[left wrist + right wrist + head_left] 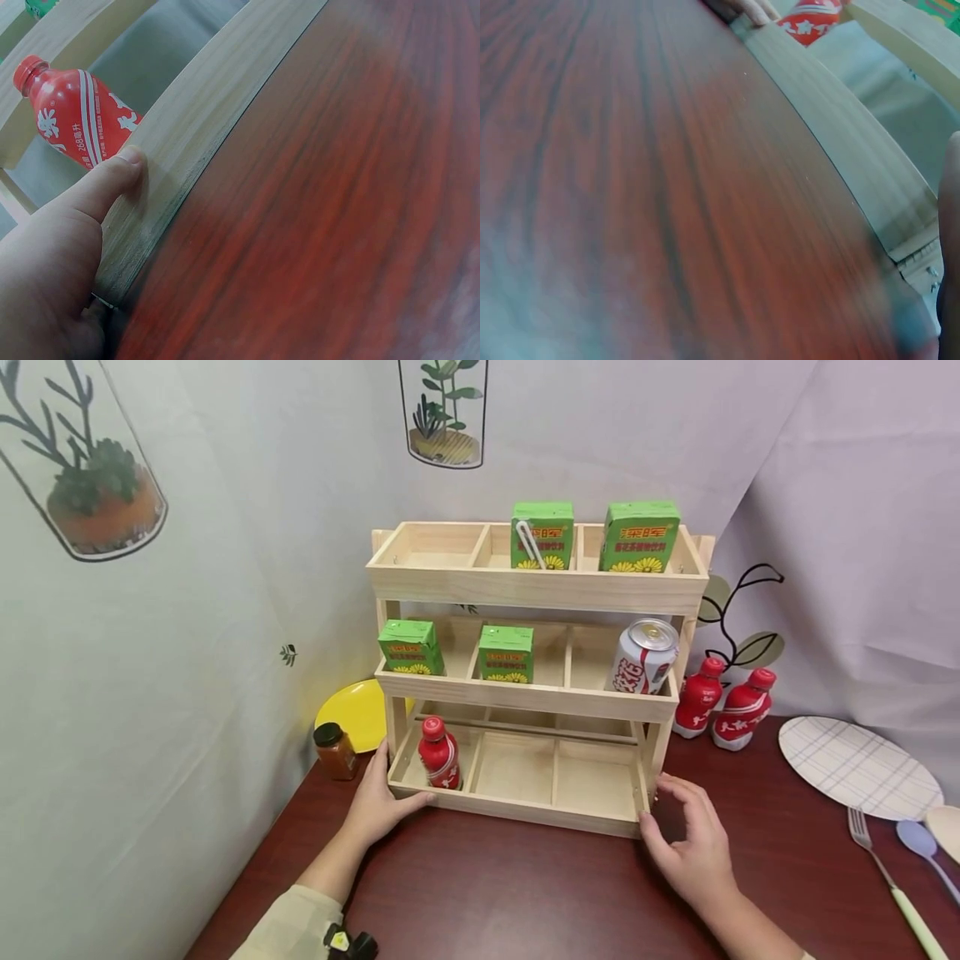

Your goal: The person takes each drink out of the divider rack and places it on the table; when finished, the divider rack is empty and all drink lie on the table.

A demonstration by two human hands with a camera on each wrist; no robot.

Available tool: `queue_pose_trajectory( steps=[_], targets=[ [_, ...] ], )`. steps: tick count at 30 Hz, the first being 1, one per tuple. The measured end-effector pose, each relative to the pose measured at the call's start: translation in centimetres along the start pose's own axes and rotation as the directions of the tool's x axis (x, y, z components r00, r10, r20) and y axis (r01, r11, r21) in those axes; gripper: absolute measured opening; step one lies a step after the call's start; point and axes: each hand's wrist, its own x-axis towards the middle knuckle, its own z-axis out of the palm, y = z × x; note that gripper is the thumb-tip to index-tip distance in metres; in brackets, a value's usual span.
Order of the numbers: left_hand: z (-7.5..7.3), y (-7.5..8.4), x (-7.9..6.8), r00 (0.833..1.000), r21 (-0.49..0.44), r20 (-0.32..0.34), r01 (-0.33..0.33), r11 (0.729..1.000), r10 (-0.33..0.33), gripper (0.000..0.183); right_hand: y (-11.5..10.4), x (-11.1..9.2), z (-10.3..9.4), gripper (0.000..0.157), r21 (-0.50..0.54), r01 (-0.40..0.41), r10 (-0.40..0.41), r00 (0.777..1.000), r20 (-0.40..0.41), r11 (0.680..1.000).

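Observation:
A three-tier wooden shelf (525, 810) stands on the dark red table. My left hand (378, 802) grips its lower left corner, the thumb over the front board and the other fingers along the side. At the lower right corner, my right hand (693, 843) holds the shelf with thumb in front and curved fingers at the side; the right wrist view shows only a sliver of this hand. A red bottle (440, 756) stands in the bottom left compartment. Green drink cartons (506, 653) sit on the upper two tiers, and a white can (643, 658) is at middle right.
Behind the shelf's left side are a yellow plate (352, 714) and a dark-lidded jar (335, 750). Two red bottles (742, 710) stand right of it. Farther right lie a checked plate (858, 767), a fork (892, 881) and a blue spoon (917, 839). Pale cloth surrounds the table.

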Motion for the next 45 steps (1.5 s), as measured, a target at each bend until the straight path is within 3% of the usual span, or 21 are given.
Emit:
queue_pose_trajectory(
  steps=[10,18,26,33,37,45],
  targets=[
    [0.0,0.0,-0.1,1.0,0.001,-0.003,0.001,1.0,-0.001,0.128,-4.2,1.5,2.2,0.044,0.119,0.148,-0.153,0.988,0.028,0.982],
    [-0.1,0.1,0.0,1.0,0.006,-0.004,0.006,1.0,-0.006,0.129,-3.8,0.0,5.1,0.065,0.102,0.097,-0.107,0.99,0.097,0.99],
    [-0.1,0.1,-0.1,1.0,0.001,0.002,0.003,1.0,-0.003,0.129,-5.1,-0.3,8.4,0.07,0.107,0.085,-0.1,0.985,0.142,0.991],
    [0.0,-0.1,-0.2,1.0,-0.002,-0.009,0.002,1.0,-0.003,0.129,-6.7,0.2,11.3,0.069,0.168,0.118,-0.139,0.984,0.116,0.979],
    [0.1,-0.1,-0.1,1.0,-0.006,-0.009,-0.012,1.0,0.012,0.128,-7.4,0.4,12.7,0.068,0.211,0.1,-0.12,0.989,0.086,0.972],
    [0.2,-0.1,-0.1,0.999,-0.034,-0.027,-0.034,0.999,0.033,0.125,-8.9,0.8,15.9,0.063,0.18,0.127,-0.142,0.987,0.072,0.975]
  ],
)
